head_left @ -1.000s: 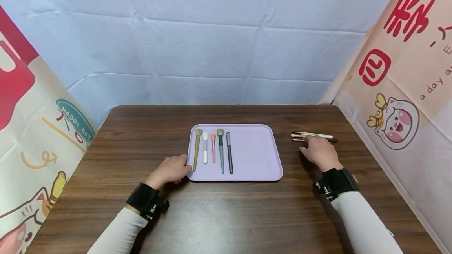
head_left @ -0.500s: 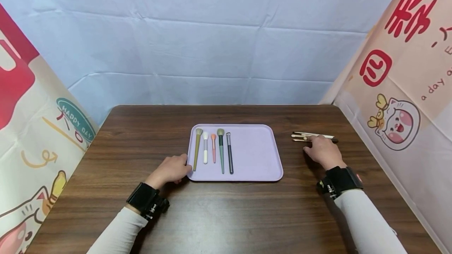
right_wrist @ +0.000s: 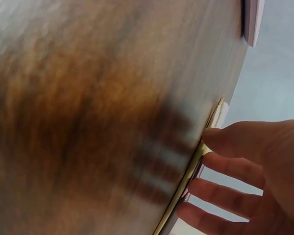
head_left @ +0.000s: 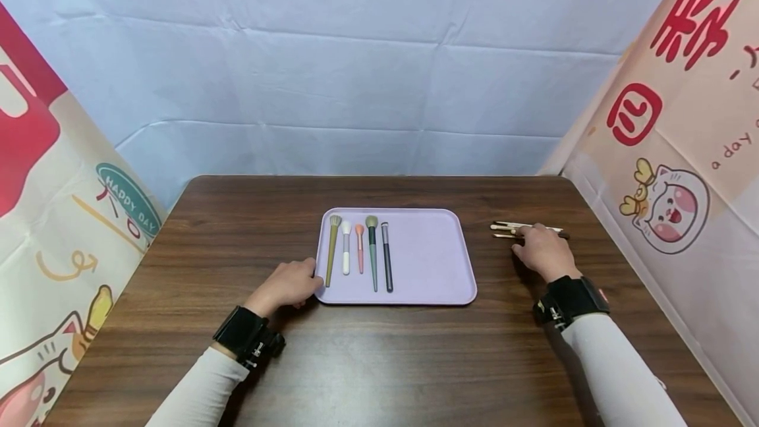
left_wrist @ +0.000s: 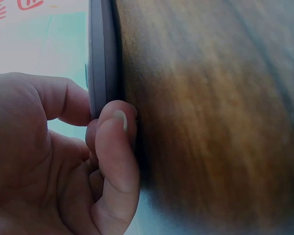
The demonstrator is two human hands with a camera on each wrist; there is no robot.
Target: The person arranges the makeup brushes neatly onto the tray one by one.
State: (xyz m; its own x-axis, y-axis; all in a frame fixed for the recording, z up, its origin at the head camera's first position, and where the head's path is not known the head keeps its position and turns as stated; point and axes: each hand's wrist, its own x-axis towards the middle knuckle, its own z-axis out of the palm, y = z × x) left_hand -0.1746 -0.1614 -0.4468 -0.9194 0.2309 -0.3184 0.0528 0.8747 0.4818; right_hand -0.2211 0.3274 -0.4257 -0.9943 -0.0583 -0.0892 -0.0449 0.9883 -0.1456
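Note:
A lilac tray point(head_left: 433, 256) lies on the brown wooden table. My left hand point(head_left: 290, 283) grips its left front edge, thumb on the rim and fingers curled below, as the left wrist view shows. Several makeup brushes stand side by side in the tray's left half: olive point(head_left: 331, 257), white point(head_left: 346, 252), pink point(head_left: 360, 249), green point(head_left: 373, 259) and dark grey point(head_left: 387, 262). To the right of the tray, my right hand point(head_left: 545, 252) reaches over a small bunch of thin brushes point(head_left: 503, 227). Its fingertips touch a gold-coloured handle point(right_wrist: 188, 174) there; the fingers partly cover the bunch.
The wooden table point(head_left: 385, 361) stretches in front of the tray. A pale cloth point(head_left: 367, 84) hangs behind the table's far edge. Printed cloths with cartoon figures flank it at the left point(head_left: 71, 229) and right point(head_left: 670, 170).
My right hand has slid slightly to the right over the thin brushes, which stay in almost the same place. My left hand keeps its hold on the tray edge.

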